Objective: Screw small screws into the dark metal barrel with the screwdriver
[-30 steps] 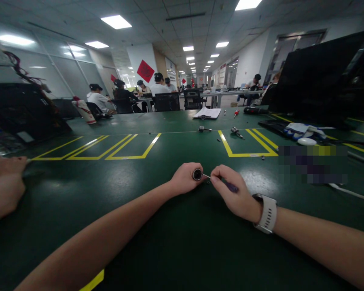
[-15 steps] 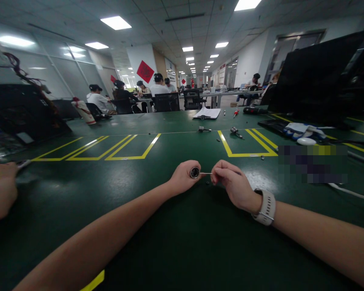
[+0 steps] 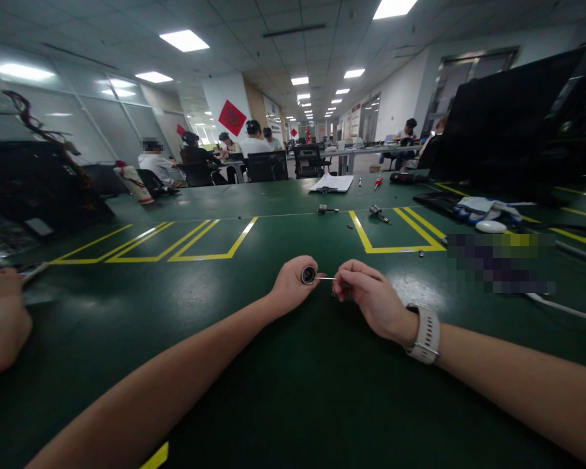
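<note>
My left hand (image 3: 293, 290) is closed around a round metal part (image 3: 308, 275), its open ring-shaped end turned toward me and dark inside. Between the two hands runs a thin metal rod (image 3: 326, 279), level, with one end at the rim of the round part. My right hand (image 3: 364, 290), with a pale watch strap at the wrist, pinches the rod's other end; the fingers hide the rest of it. A tiny dark piece (image 3: 333, 294) lies on the green table just under the right fingertips.
Two metal parts with shafts, one left (image 3: 326, 209) and one right (image 3: 379, 213), lie farther back by yellow tape. A small nut-like piece (image 3: 421, 253) sits at right. Behind are a clipboard (image 3: 332, 183) and a red screwdriver (image 3: 378, 183). Another person's hand (image 3: 2, 319) rests at the left edge.
My right hand has shifted slightly left and its fingers have moved on the rod. The left hand with the round part has moved a little up and left.
</note>
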A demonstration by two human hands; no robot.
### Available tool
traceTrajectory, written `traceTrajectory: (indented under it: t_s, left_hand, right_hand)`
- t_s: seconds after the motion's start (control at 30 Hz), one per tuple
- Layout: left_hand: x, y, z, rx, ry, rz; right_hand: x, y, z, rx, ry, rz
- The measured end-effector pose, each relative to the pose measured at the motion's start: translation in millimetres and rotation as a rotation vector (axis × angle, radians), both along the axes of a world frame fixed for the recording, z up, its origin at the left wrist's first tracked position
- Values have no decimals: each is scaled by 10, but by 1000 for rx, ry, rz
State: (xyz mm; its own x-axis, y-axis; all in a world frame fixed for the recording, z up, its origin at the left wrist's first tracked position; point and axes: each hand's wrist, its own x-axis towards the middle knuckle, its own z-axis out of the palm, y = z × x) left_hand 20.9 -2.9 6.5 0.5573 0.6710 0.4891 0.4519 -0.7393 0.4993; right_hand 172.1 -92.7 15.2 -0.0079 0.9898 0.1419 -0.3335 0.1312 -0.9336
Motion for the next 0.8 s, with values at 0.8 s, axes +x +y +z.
traceTrajectory:
  t_s: [0.8]
  left_hand:
    - [-5,-1,-9,90,155,-171]
  right_hand:
    - [77,110,-49,-91,127,-29]
